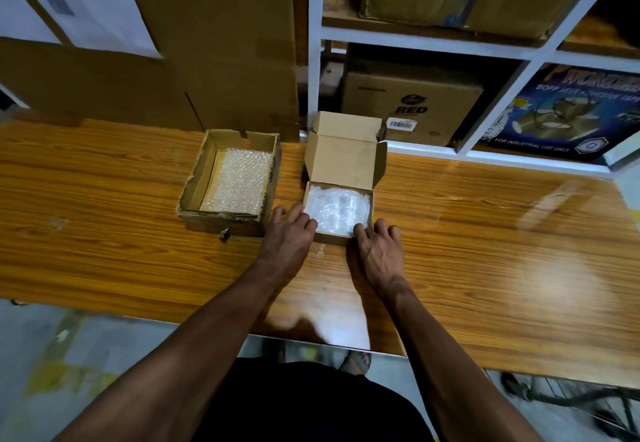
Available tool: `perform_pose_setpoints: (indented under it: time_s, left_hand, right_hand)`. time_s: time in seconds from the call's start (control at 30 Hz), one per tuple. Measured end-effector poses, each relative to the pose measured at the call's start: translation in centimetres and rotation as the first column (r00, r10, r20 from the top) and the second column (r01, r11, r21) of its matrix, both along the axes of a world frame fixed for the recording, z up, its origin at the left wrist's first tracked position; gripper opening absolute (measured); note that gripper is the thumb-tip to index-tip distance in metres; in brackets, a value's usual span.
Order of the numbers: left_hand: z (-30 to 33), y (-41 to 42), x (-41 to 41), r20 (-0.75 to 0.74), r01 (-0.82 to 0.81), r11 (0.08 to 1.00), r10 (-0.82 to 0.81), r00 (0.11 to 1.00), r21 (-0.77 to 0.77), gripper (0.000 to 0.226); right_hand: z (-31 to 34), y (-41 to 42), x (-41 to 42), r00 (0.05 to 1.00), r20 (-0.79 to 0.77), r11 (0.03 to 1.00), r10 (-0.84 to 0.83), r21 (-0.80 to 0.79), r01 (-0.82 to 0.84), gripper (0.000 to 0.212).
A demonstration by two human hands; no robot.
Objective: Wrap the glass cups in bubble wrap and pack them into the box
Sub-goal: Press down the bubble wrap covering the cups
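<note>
At frame centre the small box (pixel 338 214), lid up, holds a bubble-wrapped bundle (pixel 337 212), with the left hand (pixel 289 233) and right hand (pixel 377 249) loosely spread at its near corners, gripping nothing, an open carton (pixel 230 183) of bubble wrap just left, shelves (pixel 485 50) behind.

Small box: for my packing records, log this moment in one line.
small box lid open | bubble-wrapped bundle inside | left hand, right hand on front corners

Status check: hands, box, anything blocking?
Left hand and right hand open, fingers at small box front corners. Bubble-wrapped bundle inside, lid up. Nothing blocking.
</note>
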State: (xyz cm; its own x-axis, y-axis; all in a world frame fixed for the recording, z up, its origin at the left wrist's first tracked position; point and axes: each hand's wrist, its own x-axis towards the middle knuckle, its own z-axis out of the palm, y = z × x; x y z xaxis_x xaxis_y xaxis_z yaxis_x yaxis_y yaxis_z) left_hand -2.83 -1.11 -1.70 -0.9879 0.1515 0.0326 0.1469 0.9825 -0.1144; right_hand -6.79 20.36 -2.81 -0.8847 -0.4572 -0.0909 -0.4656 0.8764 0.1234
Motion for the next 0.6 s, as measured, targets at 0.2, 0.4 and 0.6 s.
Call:
perform_pose_setpoints:
  time_s: [0.2, 0.4, 0.6]
  left_hand:
    - [0.1, -0.4, -0.1, -0.006, 0.011, 1.000, -0.011, 1.000, 0.010, 0.024]
    - [0.0, -0.5, -0.5, 0.050, 0.048, 0.999, -0.048, 0.998, 0.000, 0.020]
    - [0.1, -0.1, -1.1, -0.023, 0.048, 0.998, -0.047, 0.999, 0.051, 0.026]
  right_hand:
    - [-0.8, 0.6, 0.1, 0.999, -0.049, 0.997, -0.001, -0.079, -0.003, 0.022]
    - [-0.9, 0.2, -0.8, 0.999, -0.030, 0.999, 0.032, -0.030, -0.033, 0.016]
    - [-0.6, -0.5, -1.3, 0.992, -0.088, 0.983, 0.085, -0.158, -0.098, 0.033]
